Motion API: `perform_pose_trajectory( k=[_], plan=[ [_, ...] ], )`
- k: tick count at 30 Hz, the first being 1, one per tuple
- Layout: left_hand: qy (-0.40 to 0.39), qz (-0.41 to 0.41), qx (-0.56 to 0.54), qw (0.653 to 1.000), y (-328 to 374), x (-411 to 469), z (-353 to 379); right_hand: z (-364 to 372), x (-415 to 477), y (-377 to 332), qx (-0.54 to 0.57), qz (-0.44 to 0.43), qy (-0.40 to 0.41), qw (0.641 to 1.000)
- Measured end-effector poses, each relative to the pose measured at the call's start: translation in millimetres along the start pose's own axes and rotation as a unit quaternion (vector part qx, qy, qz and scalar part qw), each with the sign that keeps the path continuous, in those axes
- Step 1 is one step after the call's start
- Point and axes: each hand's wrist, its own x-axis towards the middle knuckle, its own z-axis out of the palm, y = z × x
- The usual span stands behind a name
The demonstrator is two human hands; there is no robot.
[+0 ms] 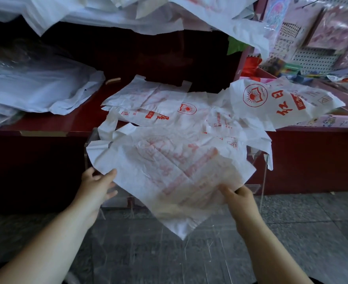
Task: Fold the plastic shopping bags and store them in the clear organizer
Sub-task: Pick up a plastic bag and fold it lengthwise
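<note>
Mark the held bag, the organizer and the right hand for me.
held bag (169, 177), head view, middle of the sheet
organizer (264, 181), head view, right front edge
right hand (240, 199), head view, back of the hand

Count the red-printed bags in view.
3: held bag, gripped by right hand, left hand at its edge; middle bag flat on red counter; right bag with round logo. Overlaps may hide more.

The bag covers most of the organizer; only its clear edges show. On the right hand, the fingers are out of sight under the bag. Whether the left hand pinches it, I can't tell. The bag's red print is too faint to read. The pile overhead runs off the top edge.
</note>
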Motion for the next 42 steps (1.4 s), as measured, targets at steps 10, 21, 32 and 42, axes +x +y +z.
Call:
perform_pose_trajectory(
  k=[10, 21, 32, 42],
  plan=[
    [-0.012, 0.256, 0.334, 0.907, -0.5, -4.8, 8.9, -37.3, 16.0, -15.2, -0.073, -0.153, -0.007, 0.986],
    [-0.107, 0.022, 0.048, 0.993, 7.3, 15.4, 39.5, -46.7, 18.4, -18.5, 0.037, -0.107, -0.073, 0.991],
    [-0.164, 0.152, -0.037, 0.974, 38.6, -4.2, -0.5, -28.9, 30.5, -31.4, 0.12, -0.06, -0.072, 0.988],
    [-0.16, -0.04, 0.078, 0.983, 26.0, 7.9, -16.2, 5.2, 43.4, -19.7, 0.053, 0.046, -0.143, 0.987]
  ],
)
